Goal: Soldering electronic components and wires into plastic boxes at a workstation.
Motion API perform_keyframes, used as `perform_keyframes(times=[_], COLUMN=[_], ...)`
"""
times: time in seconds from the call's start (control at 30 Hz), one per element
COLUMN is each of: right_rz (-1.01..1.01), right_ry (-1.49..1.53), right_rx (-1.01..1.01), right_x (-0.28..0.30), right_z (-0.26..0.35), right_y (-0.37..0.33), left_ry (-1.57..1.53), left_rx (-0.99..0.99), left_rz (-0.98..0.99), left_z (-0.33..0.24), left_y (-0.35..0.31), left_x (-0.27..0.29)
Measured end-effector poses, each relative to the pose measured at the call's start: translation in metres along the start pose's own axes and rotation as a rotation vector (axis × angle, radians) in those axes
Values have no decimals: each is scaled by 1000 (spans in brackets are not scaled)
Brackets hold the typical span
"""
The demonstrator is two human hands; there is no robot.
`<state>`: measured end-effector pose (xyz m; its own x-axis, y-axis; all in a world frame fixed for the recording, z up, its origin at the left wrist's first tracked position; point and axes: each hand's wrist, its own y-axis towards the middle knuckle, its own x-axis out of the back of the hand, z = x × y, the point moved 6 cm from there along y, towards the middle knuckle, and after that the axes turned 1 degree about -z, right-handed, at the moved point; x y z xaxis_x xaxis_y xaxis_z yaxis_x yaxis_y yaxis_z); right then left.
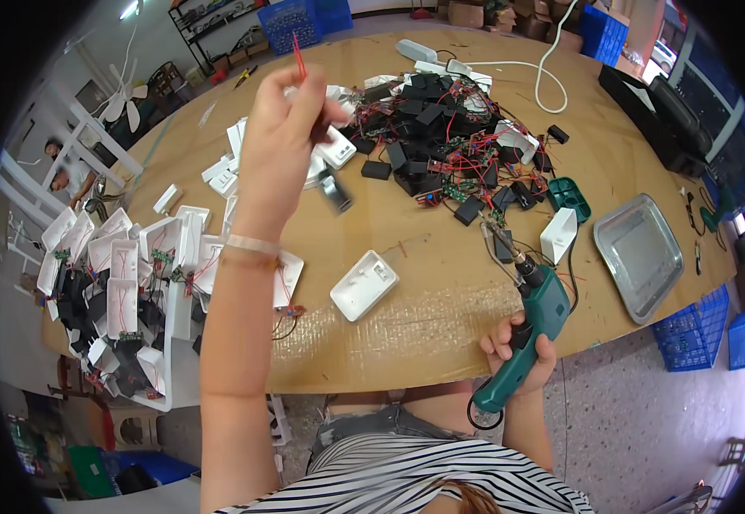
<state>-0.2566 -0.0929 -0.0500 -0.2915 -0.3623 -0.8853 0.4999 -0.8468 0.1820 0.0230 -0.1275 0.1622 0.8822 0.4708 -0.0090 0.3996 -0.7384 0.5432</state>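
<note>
My left hand is raised over the table, its fingers pinched on a thin red wire that sticks up above them. Below those fingers is a blurred black part; whether it hangs or lies there I cannot tell. In my right hand, near the front edge, is a green pistol-shaped soldering gun, its tip pointing away toward the pile. An open white plastic housing lies on the table between my hands, a thin wire beside it.
A heap of black boxes, circuit boards and red wires covers the table's far middle. White housings with boards fill a container at the left. On the right are a metal tray, a green dish and a white block.
</note>
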Motion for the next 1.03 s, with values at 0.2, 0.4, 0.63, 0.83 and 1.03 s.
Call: perform_keyframes(times=[0.2,0.4,0.63,0.83,1.03], right_rz=[-18,46,35,20,14], right_ry=[-25,-36,-63,-50,-89], right_rx=[8,30,38,34,39], right_x=[-9,-10,-6,-6,-7], right_z=[2,3,2,2,1], right_y=[-3,2,-2,-2,-1], left_ry=[350,749,666,222,66], left_rx=[464,140,159,437,446], left_rz=[81,169,173,52,135], left_z=[33,65,46,62,67], left_y=[-111,-181,-198,-207,-214], left_x=[43,13,1,7,2])
